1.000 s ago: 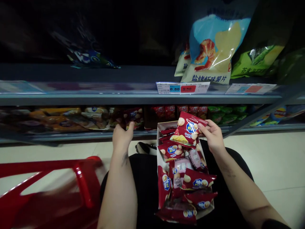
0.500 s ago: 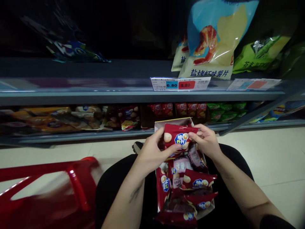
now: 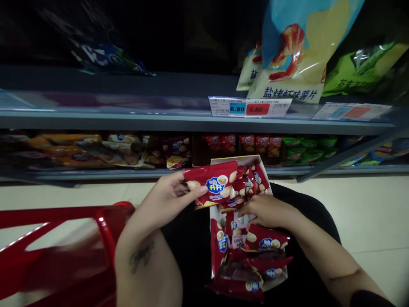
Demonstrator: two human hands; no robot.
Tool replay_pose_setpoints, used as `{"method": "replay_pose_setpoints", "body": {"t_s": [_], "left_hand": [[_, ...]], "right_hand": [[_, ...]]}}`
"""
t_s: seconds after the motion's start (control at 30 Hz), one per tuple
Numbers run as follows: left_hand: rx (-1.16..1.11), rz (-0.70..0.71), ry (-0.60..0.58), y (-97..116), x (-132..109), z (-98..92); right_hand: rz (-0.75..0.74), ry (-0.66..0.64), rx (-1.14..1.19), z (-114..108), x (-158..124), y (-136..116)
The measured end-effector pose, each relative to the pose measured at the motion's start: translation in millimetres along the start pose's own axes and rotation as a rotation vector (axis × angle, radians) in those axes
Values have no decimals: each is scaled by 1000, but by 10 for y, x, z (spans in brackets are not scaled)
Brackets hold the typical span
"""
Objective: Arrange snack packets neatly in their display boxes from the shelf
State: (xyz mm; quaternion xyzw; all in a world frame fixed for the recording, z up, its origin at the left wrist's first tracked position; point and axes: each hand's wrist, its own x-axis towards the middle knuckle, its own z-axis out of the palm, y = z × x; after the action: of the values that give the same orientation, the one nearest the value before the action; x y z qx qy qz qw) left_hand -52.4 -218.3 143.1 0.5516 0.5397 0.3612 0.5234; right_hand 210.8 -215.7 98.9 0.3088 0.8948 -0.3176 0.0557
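Note:
A red snack packet [image 3: 220,184] with a blue-and-white logo and pictures of round nuts is pinched at its left end by my left hand [image 3: 169,200], thumb on the front. It is held over the upper left of an open white cardboard box [image 3: 211,234] on my lap. Inside lie several more red packets [image 3: 265,238], some upright at the far end, others tumbled at the near end. My right hand [image 3: 271,211] reaches in at the box's middle, its bent fingers on a packet with a pinkish back [image 3: 246,219]; the fingertips are partly hidden.
A red shopping basket [image 3: 108,230] stands at my left. Ahead, the bottom shelf [image 3: 96,174] carries several snack packs. On the shelf above are a large blue-and-cream crisp bag [image 3: 297,55], a green bag [image 3: 361,76] and a price tag [image 3: 249,107].
My left hand has moved left with the red packet, away from my right hand. The right hand has let go of that packet and come down into the box. The view has shifted slightly.

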Motion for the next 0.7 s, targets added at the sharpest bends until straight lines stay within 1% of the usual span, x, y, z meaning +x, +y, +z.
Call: {"method": "replay_pose_setpoints", "body": {"t_s": [0.07,0.13,0.23,0.3,0.33,0.4,0.47,0.53,0.6,0.7], "left_hand": [[37,-22,-51,-11,-12,28],[26,-27,-59,-27,-3,68],[9,-7,-37,-37,33,114],[13,10,-26,-25,57,122],[15,21,-24,-14,66,118],[8,42,-12,6,83,98],[-19,57,13,15,100,76],[-52,71,41,0,122,70],[-83,86,64,-40,150,93],[-136,100,86,-126,197,186]], "right_hand": [[78,-97,-114,76,109,-75],[114,-124,-171,161,179,-140],[147,-106,-219,285,212,-193],[147,-80,-233,310,184,-188],[136,-62,-225,292,153,-170],[98,-17,-163,189,55,-108],[43,38,-24,25,-80,-19],[-25,124,207,-141,-220,74],[-44,257,530,-253,-321,153],[18,484,1029,-284,-342,233]]}}
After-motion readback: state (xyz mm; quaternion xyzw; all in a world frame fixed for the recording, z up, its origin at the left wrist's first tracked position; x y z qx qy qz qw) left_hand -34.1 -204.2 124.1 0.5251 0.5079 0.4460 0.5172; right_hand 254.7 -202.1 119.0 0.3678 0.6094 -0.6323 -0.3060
